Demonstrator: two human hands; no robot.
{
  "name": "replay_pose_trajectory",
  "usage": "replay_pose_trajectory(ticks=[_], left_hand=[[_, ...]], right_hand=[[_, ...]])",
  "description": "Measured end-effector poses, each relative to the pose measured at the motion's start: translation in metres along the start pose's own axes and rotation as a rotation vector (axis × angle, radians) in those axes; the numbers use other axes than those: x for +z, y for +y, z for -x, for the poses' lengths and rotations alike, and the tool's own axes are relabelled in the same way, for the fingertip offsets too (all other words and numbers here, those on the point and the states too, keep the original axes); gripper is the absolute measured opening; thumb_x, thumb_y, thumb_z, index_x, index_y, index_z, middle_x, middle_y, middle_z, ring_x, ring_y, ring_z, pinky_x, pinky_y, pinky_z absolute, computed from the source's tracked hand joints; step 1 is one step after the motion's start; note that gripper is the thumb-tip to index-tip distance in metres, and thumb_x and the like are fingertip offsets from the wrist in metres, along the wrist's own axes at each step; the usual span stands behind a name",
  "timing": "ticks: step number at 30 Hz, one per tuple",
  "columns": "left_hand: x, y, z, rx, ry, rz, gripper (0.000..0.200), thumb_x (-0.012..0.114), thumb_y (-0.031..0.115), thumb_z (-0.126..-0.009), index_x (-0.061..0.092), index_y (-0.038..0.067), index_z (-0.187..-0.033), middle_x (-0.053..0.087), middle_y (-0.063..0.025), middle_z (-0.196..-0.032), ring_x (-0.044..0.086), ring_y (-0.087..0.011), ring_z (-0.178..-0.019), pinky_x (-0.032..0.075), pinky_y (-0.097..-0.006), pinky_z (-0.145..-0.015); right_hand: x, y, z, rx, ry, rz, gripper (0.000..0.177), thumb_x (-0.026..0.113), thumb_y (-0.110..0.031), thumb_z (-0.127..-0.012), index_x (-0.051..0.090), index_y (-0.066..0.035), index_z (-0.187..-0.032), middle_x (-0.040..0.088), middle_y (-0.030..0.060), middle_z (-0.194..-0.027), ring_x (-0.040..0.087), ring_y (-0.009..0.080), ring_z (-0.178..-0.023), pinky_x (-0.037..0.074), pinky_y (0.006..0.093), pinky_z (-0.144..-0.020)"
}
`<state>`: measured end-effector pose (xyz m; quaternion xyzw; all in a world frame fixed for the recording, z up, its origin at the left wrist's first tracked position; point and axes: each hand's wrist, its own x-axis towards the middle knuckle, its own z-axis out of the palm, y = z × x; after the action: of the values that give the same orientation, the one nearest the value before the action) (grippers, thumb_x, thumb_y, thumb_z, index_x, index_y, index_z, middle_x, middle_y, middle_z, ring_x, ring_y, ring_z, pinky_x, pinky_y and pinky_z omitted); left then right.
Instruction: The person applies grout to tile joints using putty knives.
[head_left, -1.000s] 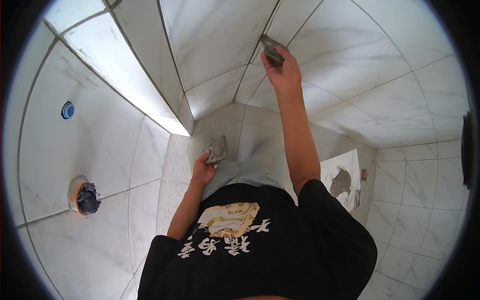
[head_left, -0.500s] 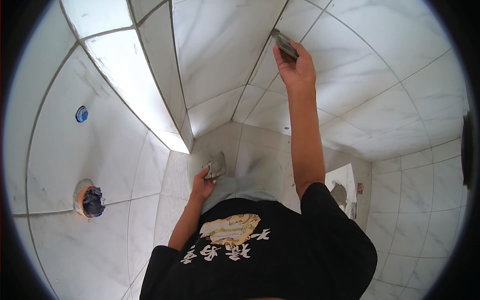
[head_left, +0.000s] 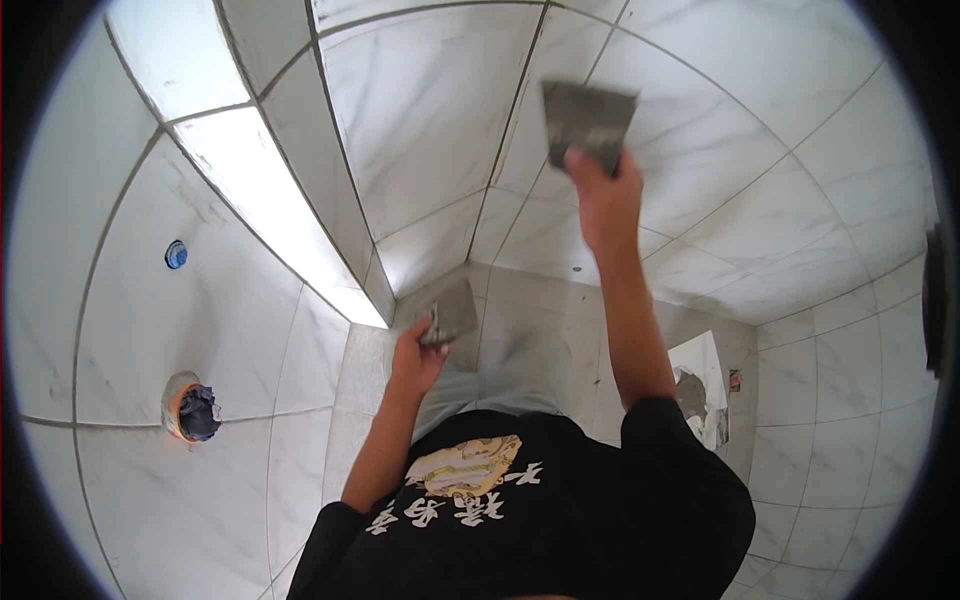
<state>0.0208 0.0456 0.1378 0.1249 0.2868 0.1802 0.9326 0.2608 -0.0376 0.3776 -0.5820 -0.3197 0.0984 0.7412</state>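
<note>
My right hand [head_left: 609, 200] is raised in front of the tiled wall, closed on a wide-bladed scraper [head_left: 592, 108] with grey smears on its flat face. The blade looks blurred and stands apart from the wall's corner joint. Lower and to the left, my left hand [head_left: 415, 362] grips a second scraper [head_left: 453, 308], square-bladed, with grey paste near my fingers. This one hangs above the floor in front of my legs. Both handles are mostly hidden by my hands.
Marbled white wall tiles [head_left: 430, 100] with dark joints surround me. In the left wall are an orange pipe opening [head_left: 190, 412] stuffed with dark material and a blue plug [head_left: 176, 254]. A white board [head_left: 700, 375] with grey paste lies on the floor at right.
My right hand has drawn its scraper down, away from the corner joint, turning the blade face toward me. My left hand has risen slightly, its scraper tilted up and to the right.
</note>
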Motion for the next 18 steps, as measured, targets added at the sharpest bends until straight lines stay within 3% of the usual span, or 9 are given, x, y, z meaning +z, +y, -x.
replay_pose_trajectory(ticks=[1, 2, 4, 5, 7, 14, 16, 17, 18], left_hand=[[0.025, 0.009, 0.004, 0.016, 0.029, 0.067, 0.024, 0.053, 0.021, -0.098, 0.060, 0.008, -0.117, 0.071, -0.0040, -0.097, 0.070, -0.0180, -0.080, 0.052, -0.0248, -0.053], [0.041, 0.020, 0.005, 0.023, -0.027, 0.040, 0.026, 0.052, 0.020, -0.098, 0.059, 0.006, -0.118, 0.071, -0.0055, -0.099, 0.071, -0.0187, -0.082, 0.053, -0.0235, -0.054], [0.072, 0.039, 0.009, 0.026, -0.121, -0.031, 0.028, 0.050, 0.019, -0.099, 0.057, 0.003, -0.121, 0.070, -0.0078, -0.104, 0.071, -0.0194, -0.086, 0.055, -0.0213, -0.054], [0.084, 0.045, 0.012, 0.020, -0.158, -0.075, 0.030, 0.048, 0.018, -0.099, 0.056, 0.002, -0.123, 0.070, -0.0086, -0.107, 0.071, -0.0194, -0.088, 0.055, -0.0204, -0.054], [0.092, 0.053, 0.013, 0.008, -0.148, -0.149, 0.030, 0.048, 0.018, -0.099, 0.055, 0.002, -0.124, 0.069, -0.0081, -0.108, 0.071, -0.0194, -0.088, 0.055, -0.0204, -0.054], [0.060, 0.046, 0.019, 0.148, -0.106, -0.172, 0.029, 0.047, 0.017, -0.099, 0.056, 0.004, -0.124, 0.069, -0.0070, -0.108, 0.069, -0.0160, -0.088, 0.054, -0.0229, -0.057], [0.062, 0.051, 0.030, 0.227, -0.097, -0.075, 0.027, 0.046, 0.016, -0.100, 0.057, 0.005, -0.122, 0.070, -0.0053, -0.104, 0.069, -0.0140, -0.083, 0.053, -0.0251, -0.057], [0.059, 0.051, 0.032, 0.232, -0.094, -0.067, 0.027, 0.046, 0.016, -0.100, 0.057, 0.005, -0.122, 0.070, -0.0053, -0.104, 0.069, -0.0140, -0.083, 0.053, -0.0251, -0.057], [0.052, 0.050, 0.034, 0.237, -0.093, -0.089, 0.028, 0.046, 0.017, -0.100, 0.057, 0.005, -0.122, 0.070, -0.0053, -0.105, 0.069, -0.0139, -0.082, 0.053, -0.0255, -0.056]], right_hand=[[-0.010, 0.013, 0.025, 0.041, -0.027, 0.341, 0.028, 0.063, 0.006, -0.083, 0.064, 0.002, -0.111, 0.066, 0.0091, -0.111, 0.062, 0.0270, -0.102, 0.054, 0.0389, -0.086], [-0.014, 0.021, 0.047, 0.065, -0.024, 0.337, 0.028, 0.063, 0.006, -0.083, 0.064, 0.002, -0.111, 0.066, 0.0091, -0.111, 0.062, 0.0270, -0.102, 0.054, 0.0389, -0.086], [-0.018, 0.035, 0.082, -0.313, -0.280, 0.482, 0.044, 0.063, 0.013, -0.073, 0.069, -0.005, -0.112, 0.067, 0.0087, -0.117, 0.060, 0.0296, -0.111, 0.050, 0.0377, -0.092], [-0.023, 0.043, 0.090, -0.285, -0.266, 0.475, 0.044, 0.063, 0.013, -0.073, 0.069, -0.005, -0.112, 0.067, 0.0087, -0.117, 0.060, 0.0296, -0.111, 0.050, 0.0377, -0.092], [-0.034, 0.058, 0.100, -0.534, -0.395, 0.660, 0.056, 0.060, 0.017, -0.067, 0.068, -0.006, -0.118, 0.068, 0.0101, -0.116, 0.059, 0.0293, -0.115, 0.048, 0.0374, -0.098], [-0.069, 0.124, 0.091, -0.628, -0.513, 0.909, 0.055, 0.055, 0.017, -0.067, 0.068, -0.005, -0.116, 0.067, 0.0103, -0.117, 0.060, 0.0320, -0.111, 0.052, 0.0376, -0.092], [-0.080, 0.176, 0.091, -0.107, -0.351, 0.678, 0.044, 0.060, 0.010, -0.074, 0.065, -0.002, -0.116, 0.069, 0.0123, -0.107, 0.065, 0.0300, -0.100, 0.056, 0.0365, -0.080], [-0.077, 0.182, 0.081, -0.108, -0.362, 0.679, 0.044, 0.060, 0.010, -0.074, 0.065, -0.002, -0.116, 0.069, 0.0123, -0.107, 0.065, 0.0300, -0.100, 0.056, 0.0365, -0.080], [-0.069, 0.190, 0.073, 0.270, -0.212, 0.405, 0.037, 0.065, 0.005, -0.076, 0.063, 0.000, -0.112, 0.068, 0.0139, -0.102, 0.066, 0.0284, -0.090, 0.056, 0.0360, -0.073]])
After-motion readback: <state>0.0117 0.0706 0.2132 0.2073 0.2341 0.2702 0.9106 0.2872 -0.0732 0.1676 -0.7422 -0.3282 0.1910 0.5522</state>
